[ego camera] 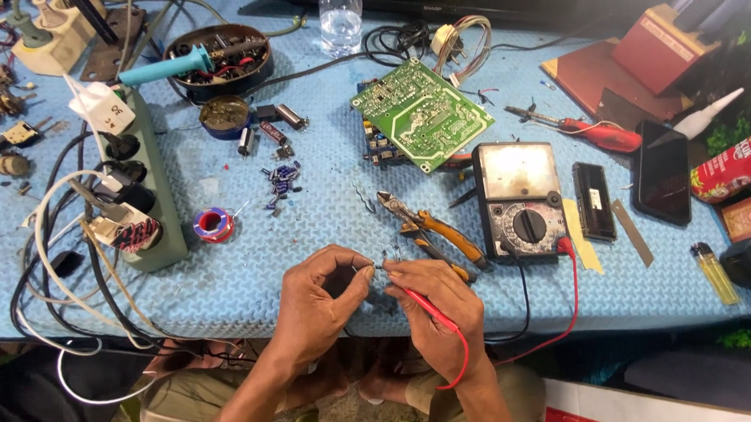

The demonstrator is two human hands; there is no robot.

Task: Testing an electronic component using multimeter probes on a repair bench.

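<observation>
Landmark: analog multimeter (pixel 519 201) on the workbench mat (pixel 324 217). Left of it and slightly behind, circuit board (pixel 421 113). Directly left, just beside, side cutters (pixel 430 229). Further left, solder spool (pixel 213 225), then power strip (pixel 133 181) (plugs in it). Right of the meter, just beside, a small rectangular module (pixel 594 201), then phone (pixel 662 171); lighter (pixel 715 272) right and nearer. Behind-right, screwdriver (pixel 598 133). Far behind-left, water bottle (pixel 340 12), soldering iron (pixel 165 65) lying on a round tin. In front-left, both hands, right hand (pixel 439 313) holding probe (pixel 426 306), left hand (pixel 319 306) alongside.
</observation>
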